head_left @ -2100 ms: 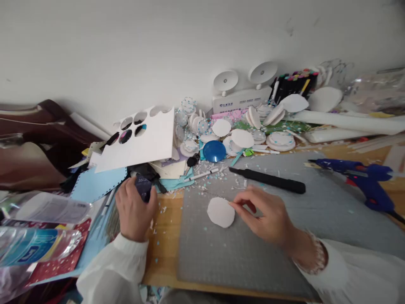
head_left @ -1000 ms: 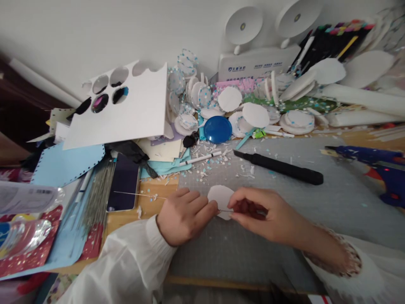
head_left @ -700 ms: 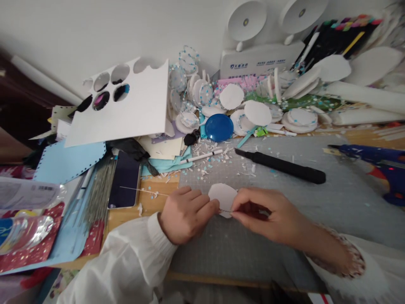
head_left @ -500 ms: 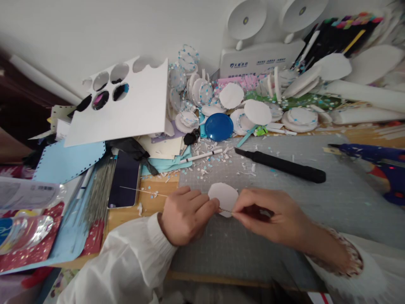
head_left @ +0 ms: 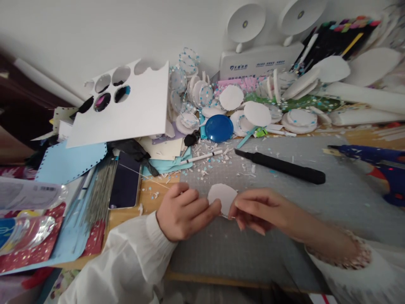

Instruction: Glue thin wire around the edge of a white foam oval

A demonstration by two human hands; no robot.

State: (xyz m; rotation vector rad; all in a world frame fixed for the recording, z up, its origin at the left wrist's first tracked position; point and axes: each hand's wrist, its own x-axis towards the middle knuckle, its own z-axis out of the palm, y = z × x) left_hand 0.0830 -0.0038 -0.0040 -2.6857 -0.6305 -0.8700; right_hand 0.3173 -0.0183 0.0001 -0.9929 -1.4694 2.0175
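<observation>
A small white disc (head_left: 222, 196) lies on the grey cutting mat (head_left: 253, 261) between my two hands. My left hand (head_left: 187, 212) is closed around a thin wire (head_left: 142, 174), whose free end sticks out up and to the left over the phone. The left fingertips touch the disc's lower left edge. At the disc's lower right edge, my right hand (head_left: 261, 209) pinches near the wire's other end, its lower fingers curled loosely. Exactly what sits between the right fingertips is too small to tell.
A black craft knife (head_left: 284, 167) lies beyond my right hand, with a blue glue gun (head_left: 376, 154) at the far right. White discs, a blue lid (head_left: 219, 128) and paper scraps crowd the back. A dark phone (head_left: 125, 181) and a wire bundle (head_left: 99, 190) lie left.
My right hand has turned, its lower fingers now dropping below the disc. The wire end at the left has tilted upward, and my left hand has shifted slightly left.
</observation>
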